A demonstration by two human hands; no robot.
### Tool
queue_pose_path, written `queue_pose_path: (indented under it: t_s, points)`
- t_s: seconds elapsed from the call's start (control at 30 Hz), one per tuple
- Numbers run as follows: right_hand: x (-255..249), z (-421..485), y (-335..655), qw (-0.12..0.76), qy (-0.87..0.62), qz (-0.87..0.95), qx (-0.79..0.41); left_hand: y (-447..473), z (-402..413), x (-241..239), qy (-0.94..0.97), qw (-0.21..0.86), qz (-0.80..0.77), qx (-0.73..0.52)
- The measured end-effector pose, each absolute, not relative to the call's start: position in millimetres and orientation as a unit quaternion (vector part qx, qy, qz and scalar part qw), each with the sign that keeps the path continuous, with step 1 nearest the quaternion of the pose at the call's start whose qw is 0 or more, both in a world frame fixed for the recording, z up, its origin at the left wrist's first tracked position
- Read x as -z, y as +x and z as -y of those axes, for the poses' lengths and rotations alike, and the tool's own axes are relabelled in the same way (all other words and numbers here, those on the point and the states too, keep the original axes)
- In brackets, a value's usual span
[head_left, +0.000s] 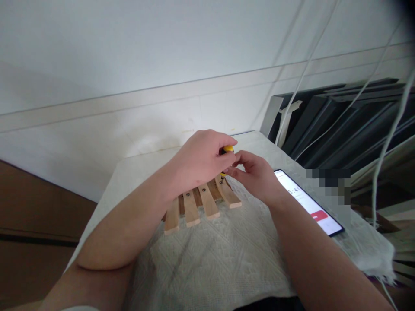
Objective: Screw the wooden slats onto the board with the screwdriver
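Observation:
A yellow and black screwdriver (228, 148) stands upright, its tip at a screw in the rightmost wooden slat (231, 198). My left hand (207, 157) reaches over from the left with its fingers wrapped round the handle. From the right, my right hand (254, 172) pinches the screwdriver lower down, its fingertips close to my left fingers. Under my hands lies a small wooden piece with several pale slats (192, 211) fanned over a darker wooden base (197, 198). Dark screw heads show in some slats. My left forearm hides the far left part of it.
A pale patterned cloth (227, 250) covers the table. Right of my right forearm lies a phone (303, 203) with its screen lit. White cables (301, 82) hang at the right, before dark panels (350, 112) leaning there. A white wall (162, 103) stands behind the table.

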State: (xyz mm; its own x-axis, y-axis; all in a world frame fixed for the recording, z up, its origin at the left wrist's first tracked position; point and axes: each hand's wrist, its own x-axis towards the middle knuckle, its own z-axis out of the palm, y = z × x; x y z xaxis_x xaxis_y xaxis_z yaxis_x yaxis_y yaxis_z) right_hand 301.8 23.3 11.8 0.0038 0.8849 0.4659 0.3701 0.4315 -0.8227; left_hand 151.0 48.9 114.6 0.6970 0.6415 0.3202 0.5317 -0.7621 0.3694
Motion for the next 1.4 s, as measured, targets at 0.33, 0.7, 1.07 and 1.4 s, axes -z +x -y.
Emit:
queue_pose_path:
  t_s: [0.33,0.7,1.07,1.4]
  points:
    - [-13,-22,294,0.501,-0.501,0.668,-0.227,151,-50,-110,0.93,0.076,-0.293,-0.211]
    - [-16,-21,290,0.484,-0.555,0.642,-0.212,153,-57,-108,0.899,0.082,-0.344,-0.258]
    - [-13,-24,292,0.495,-0.545,0.633,-0.24,144,-65,-115,0.911,0.186,-0.297,-0.215]
    - [-17,-19,291,0.483,-0.524,0.656,-0.249,144,-64,-117,0.924,0.189,-0.273,-0.191]
